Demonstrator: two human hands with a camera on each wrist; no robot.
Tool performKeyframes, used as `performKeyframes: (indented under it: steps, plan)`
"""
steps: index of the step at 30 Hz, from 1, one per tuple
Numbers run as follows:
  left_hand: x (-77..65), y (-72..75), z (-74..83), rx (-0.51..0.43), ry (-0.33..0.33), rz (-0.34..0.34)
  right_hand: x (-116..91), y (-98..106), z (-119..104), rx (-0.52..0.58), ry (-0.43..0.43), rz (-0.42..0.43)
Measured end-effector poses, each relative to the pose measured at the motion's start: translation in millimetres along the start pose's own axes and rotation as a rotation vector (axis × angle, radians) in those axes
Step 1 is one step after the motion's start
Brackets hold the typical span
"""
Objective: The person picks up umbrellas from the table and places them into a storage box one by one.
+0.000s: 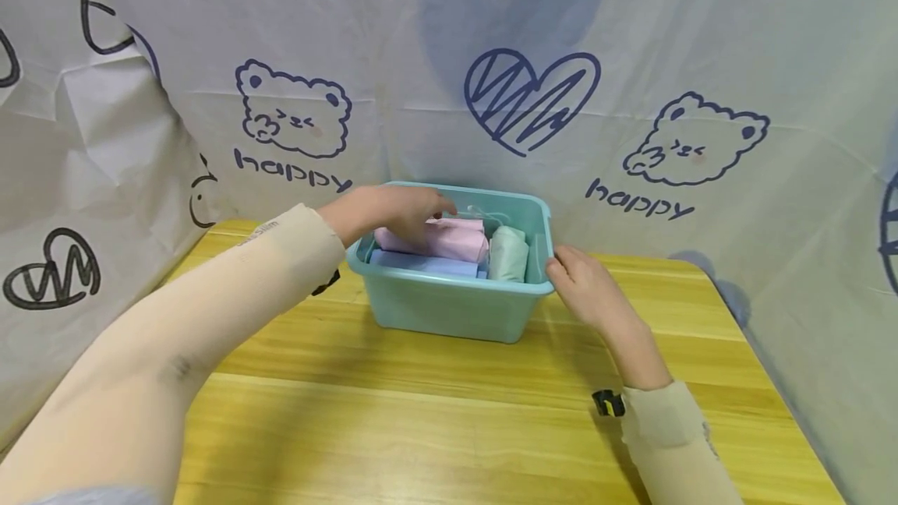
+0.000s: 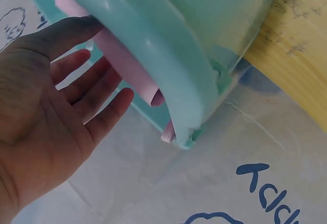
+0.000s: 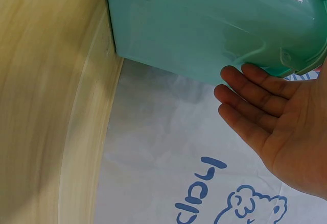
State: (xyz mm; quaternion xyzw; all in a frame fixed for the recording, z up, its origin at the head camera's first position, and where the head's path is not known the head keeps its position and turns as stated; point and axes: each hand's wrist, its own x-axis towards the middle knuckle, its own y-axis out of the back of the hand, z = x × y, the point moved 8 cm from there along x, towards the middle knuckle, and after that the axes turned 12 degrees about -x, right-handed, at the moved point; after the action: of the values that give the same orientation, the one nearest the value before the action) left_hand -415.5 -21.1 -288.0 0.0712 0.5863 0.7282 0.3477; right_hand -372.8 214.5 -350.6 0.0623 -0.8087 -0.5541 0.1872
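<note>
A teal plastic bin (image 1: 449, 306) stands on the wooden table. Inside lie a rolled pink cloth-like bundle (image 1: 459, 243), a folded blue piece (image 1: 421, 263) in front of it and a pale green bundle (image 1: 508, 256) at the right. My left hand (image 1: 400, 209) reaches over the bin's left end to the pink bundle. In the left wrist view its fingers (image 2: 110, 114) are spread and loosely bent beside the pink roll, the thumb tip hidden behind the rim. At the bin's right end, my right hand (image 1: 589, 287) touches the rim, its fingers (image 3: 250, 114) nearly straight along the outside wall.
A white sheet (image 1: 421, 131) with bear and heart drawings hangs behind the table and at both sides. Wooden tabletop (image 1: 435, 419) extends in front of the bin. A thin clear strand (image 1: 491, 214) shows inside the bin near the back wall.
</note>
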Motion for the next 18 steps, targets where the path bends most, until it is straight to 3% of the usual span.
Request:
performKeyframes:
  steps: [8, 14, 18]
  plan:
    - [-25.0, 9.6, -6.2, 0.001, 0.010, 0.160, 0, 0, 0, 0.002, -0.001, -0.002]
    - [-49.4, 20.7, -12.6, 0.033, 0.014, 0.406, 0, 1, -1, -0.004, 0.004, 0.006]
    - [-70.9, 23.3, -22.2, 0.000, 0.039, 0.570, -1, 1, -2, -0.002, 0.010, 0.004]
